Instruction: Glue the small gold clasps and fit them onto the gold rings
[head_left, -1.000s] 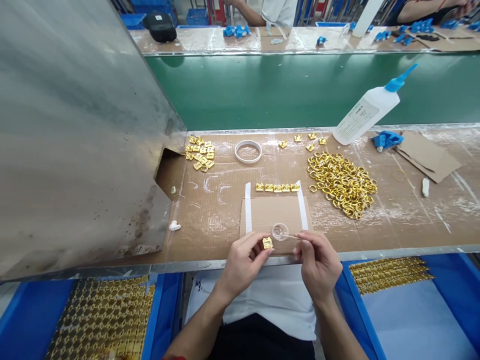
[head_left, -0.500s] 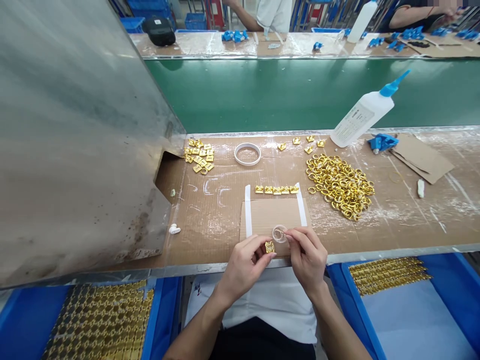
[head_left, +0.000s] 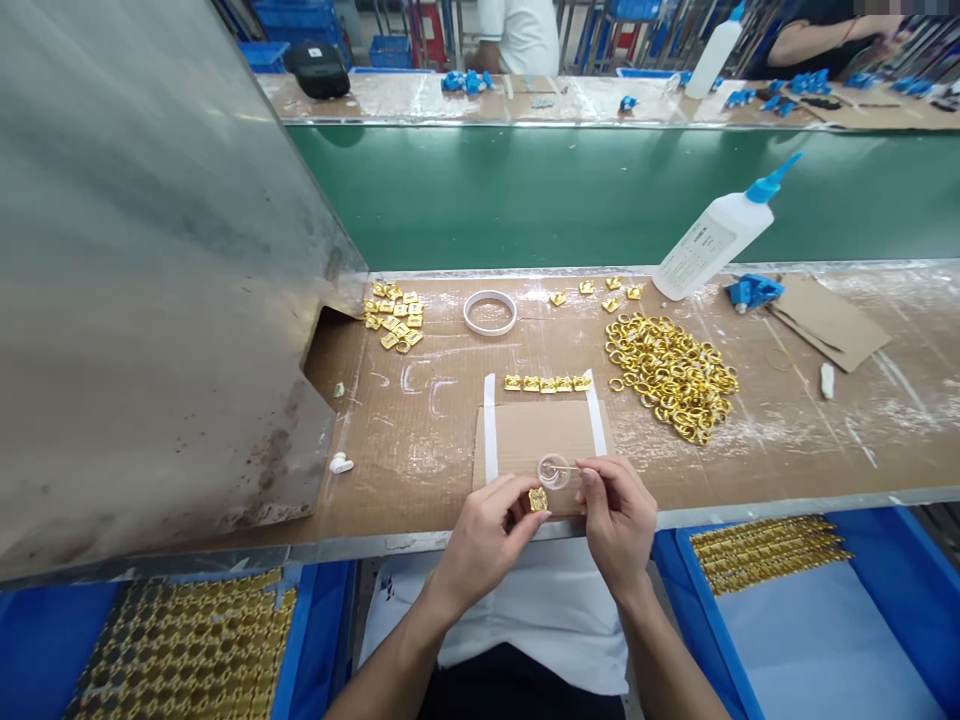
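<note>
Between the thumb and forefinger of my left hand point(head_left: 491, 530) is a small square gold piece point(head_left: 538, 499), held near the table's front edge. My right hand point(head_left: 619, 515) pinches a thin stick point(head_left: 568, 468), whose tip is in or over a small clear round dish point(head_left: 553, 472). The dish stands at the front of a cardboard pad point(head_left: 536, 430) with white tape strips on both sides. Along the pad's far edge runs a row of several gold pieces point(head_left: 547, 384). To the right lies a heap of gold rings point(head_left: 675, 375).
A metal panel point(head_left: 150, 250) blocks the left. Farther back are gold square pieces point(head_left: 394, 315), a tape roll point(head_left: 490, 313) and a tilted white bottle point(head_left: 716, 240). Blue bins point(head_left: 322, 630) with gold strips flank my lap. Other people sit beyond the green belt point(head_left: 487, 190).
The stick in my right hand has shifted and now lies flatter across the dish. My left hand keeps the gold piece, turned slightly. The whole view has moved a little.
</note>
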